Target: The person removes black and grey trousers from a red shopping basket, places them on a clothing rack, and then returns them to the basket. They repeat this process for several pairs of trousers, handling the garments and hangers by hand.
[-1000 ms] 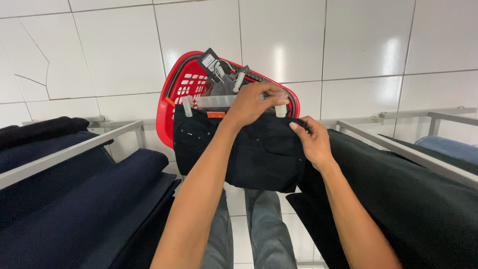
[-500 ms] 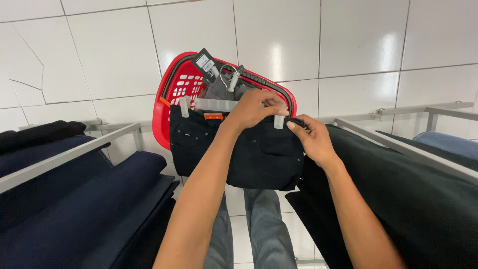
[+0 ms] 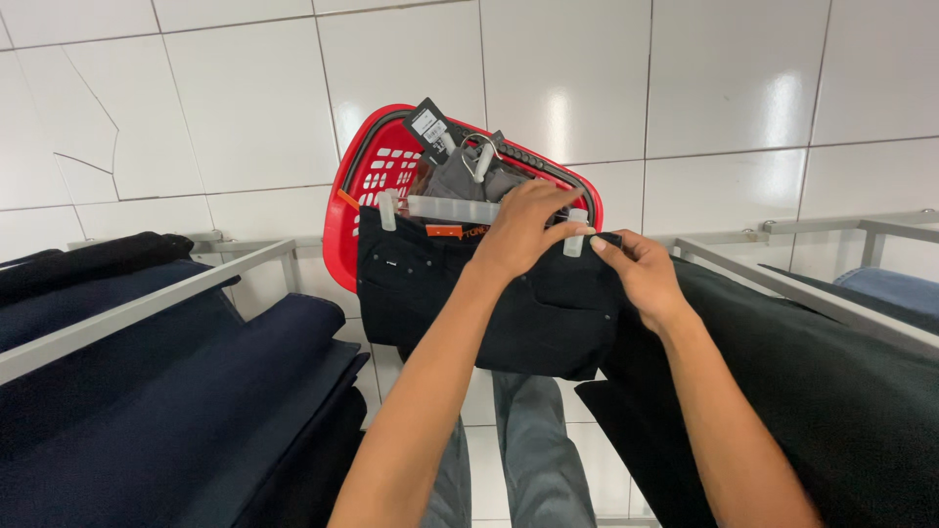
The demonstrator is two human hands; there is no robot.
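Note:
Black trousers [image 3: 440, 293] hang folded from a clear plastic clip hanger [image 3: 450, 208] that I hold out in front of me. My left hand [image 3: 523, 230] grips the hanger bar and waistband near the right clip [image 3: 577, 237]. Beside that clip, my right hand [image 3: 641, 274] pinches the right edge of the waistband. Behind the trousers sits a red plastic basket [image 3: 377, 171], holding a grey garment [image 3: 460, 176] on a hanger with a dark tag.
Dark blue garments [image 3: 147, 391] lie over a grey metal rail [image 3: 147, 303] on the left. Black garments [image 3: 831, 391] hang over a rail [image 3: 782, 284] on the right, with a blue one [image 3: 895, 288] beyond. White tiles [image 3: 685, 88] lie behind; my grey-trousered legs [image 3: 528, 450] show below.
My left hand has slid along the hanger toward the right clip, and my right fingers have closed in on that clip. The trousers and basket stay about where they were.

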